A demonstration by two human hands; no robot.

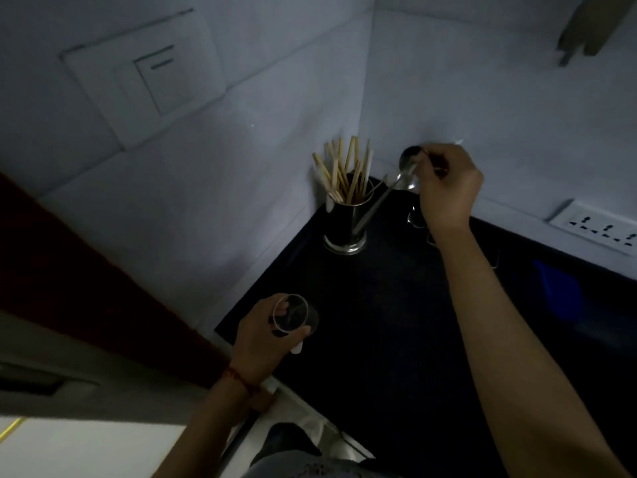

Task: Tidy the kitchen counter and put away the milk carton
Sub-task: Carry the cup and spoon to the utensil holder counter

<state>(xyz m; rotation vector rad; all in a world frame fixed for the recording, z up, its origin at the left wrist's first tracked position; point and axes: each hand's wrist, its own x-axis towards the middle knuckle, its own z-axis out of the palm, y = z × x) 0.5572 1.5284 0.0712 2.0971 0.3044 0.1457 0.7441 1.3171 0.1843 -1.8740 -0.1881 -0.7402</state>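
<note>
1. We see our left hand (265, 334) low at the near left, fingers and thumb curled round a small clear glass (295, 313), held tilted with its mouth toward the camera.
2. Our left wrist wears a red thread band (238, 379); the forearm rises from the bottom edge.
3. Our right arm stretches far forward, bare from elbow to wrist.
4. Our right hand (448, 188) is raised at the far corner, fingers pinching the handle of a metal spoon (410, 160).

Holder (345, 222) stands on the counter (379, 322) deep in the corner, sticks (344, 170) upright in it; socket (599, 227) on the wall, far right.
</note>
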